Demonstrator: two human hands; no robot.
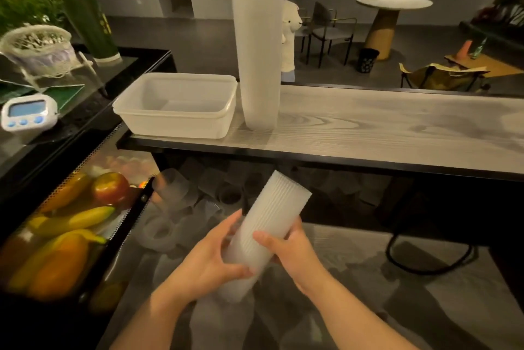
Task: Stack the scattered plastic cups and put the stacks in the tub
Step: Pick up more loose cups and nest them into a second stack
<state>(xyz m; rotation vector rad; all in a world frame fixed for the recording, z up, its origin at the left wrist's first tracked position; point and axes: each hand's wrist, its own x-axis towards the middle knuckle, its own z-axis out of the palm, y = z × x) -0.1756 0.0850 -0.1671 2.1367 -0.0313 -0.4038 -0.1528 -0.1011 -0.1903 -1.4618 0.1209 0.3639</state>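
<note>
Both my hands hold a short stack of frosted plastic cups (272, 213), tilted up and to the right above the lower counter. My left hand (215, 253) grips its lower end from the left; my right hand (286, 247) curls round its middle from the right. Loose translucent cups (175, 188) lie scattered under the shelf, in shadow behind the stack. A very tall stack of cups (258, 46) stands upright on the grey wooden shelf (382, 125), just right of the white plastic tub (175, 106). The tub looks empty.
A glass case with a red apple (110, 188), bananas and peppers sits at the left. A white timer (27, 115), a netted jar and a green cylinder stand on the black counter behind it. A black cable loop (425, 253) lies at the right. Chairs and a round table are far back.
</note>
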